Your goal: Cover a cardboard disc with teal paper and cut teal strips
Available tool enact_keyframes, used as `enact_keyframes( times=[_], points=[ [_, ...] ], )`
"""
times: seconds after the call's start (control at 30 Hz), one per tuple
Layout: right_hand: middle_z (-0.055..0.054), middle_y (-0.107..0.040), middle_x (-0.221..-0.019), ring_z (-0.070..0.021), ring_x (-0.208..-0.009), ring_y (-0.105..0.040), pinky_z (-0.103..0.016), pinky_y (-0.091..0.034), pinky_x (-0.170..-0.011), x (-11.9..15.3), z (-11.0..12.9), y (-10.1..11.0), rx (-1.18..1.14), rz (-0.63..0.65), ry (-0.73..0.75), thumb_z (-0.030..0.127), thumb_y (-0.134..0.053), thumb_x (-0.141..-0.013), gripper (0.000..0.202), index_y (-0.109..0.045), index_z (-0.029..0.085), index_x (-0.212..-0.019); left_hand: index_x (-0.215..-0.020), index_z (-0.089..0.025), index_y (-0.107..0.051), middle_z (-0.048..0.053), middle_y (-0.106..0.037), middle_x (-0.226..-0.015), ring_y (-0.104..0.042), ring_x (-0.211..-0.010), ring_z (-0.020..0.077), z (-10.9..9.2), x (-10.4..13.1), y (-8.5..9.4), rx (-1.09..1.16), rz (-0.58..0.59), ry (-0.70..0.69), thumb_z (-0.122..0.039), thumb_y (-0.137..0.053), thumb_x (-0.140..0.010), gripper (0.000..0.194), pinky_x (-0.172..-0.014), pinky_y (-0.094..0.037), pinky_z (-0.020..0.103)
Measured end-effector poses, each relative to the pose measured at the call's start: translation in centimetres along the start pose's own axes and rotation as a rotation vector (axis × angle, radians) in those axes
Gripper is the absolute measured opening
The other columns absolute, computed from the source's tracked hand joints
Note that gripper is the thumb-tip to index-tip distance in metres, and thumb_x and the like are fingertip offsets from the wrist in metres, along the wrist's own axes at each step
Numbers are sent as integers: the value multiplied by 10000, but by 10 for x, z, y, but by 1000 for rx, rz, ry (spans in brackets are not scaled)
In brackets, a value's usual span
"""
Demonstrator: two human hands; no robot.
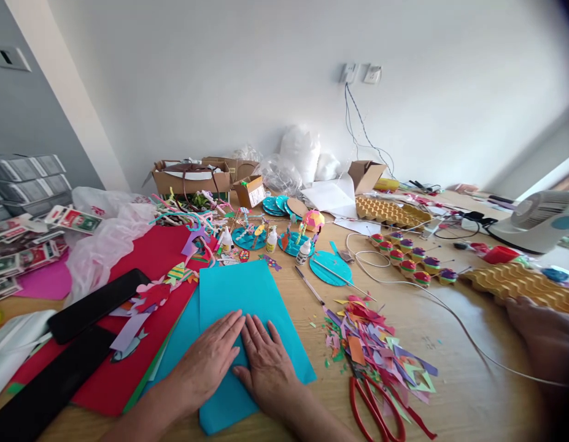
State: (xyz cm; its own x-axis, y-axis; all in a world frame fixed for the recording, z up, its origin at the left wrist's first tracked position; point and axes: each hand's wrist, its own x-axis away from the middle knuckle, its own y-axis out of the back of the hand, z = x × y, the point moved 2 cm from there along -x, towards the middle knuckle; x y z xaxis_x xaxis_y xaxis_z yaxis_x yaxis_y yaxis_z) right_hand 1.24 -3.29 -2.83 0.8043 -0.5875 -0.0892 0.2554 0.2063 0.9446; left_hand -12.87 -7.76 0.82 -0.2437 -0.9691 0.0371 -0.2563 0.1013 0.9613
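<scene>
Both of my hands lie flat, side by side, on a bright blue sheet of paper that looks folded. My left hand presses on its middle with fingers stretched out, and my right hand rests just beside it, fingers slightly spread. More blue paper shows under the left edge, next to a stack of red paper. Red-handled scissors lie to the right, partly over a heap of coloured paper scraps. Neither hand grips anything.
A co-worker's hand touches a yellow egg tray at right. Behind my hands stand glue bottles and a blue disc. A white cable crosses the table near painted egg cups. Black cases lie left.
</scene>
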Motion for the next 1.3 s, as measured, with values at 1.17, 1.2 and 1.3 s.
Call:
enact_keyframes(
  times=[1.17,1.2,1.3],
  points=[
    [-118,-155,-1441,-256,-1322,-132,-444,-199,-1067,22,-23,22,-45,11,-120,507,-379,-852,678,-214,120,-1384,-1351,-100,-274,140,-262,-1425,-230,-1302,232,0,-41,-34,-131,-40,-134,-411,-291,-897,551,-1032,-278,415],
    [-114,-151,-1443,-258,-1323,-126,-444,-192,-1069,20,-25,15,-28,3,-112,507,-394,-845,689,-204,127,-1388,-1347,-98,-287,145,-269,-1421,-242,-1298,242,0,-43,-39,-142,-56,-127,-408,-317,-890,553,-1029,-281,427],
    [-107,-132,-1448,-252,-1325,-115,-435,-184,-1073,20,-27,5,3,-9,-84,488,-418,-839,712,-153,138,-1399,-1342,-110,-304,139,-285,-1414,-270,-1288,255,3,-43,-48,-167,-105,-126,-389,-372,-875,548,-1021,-296,441]
  ],
)
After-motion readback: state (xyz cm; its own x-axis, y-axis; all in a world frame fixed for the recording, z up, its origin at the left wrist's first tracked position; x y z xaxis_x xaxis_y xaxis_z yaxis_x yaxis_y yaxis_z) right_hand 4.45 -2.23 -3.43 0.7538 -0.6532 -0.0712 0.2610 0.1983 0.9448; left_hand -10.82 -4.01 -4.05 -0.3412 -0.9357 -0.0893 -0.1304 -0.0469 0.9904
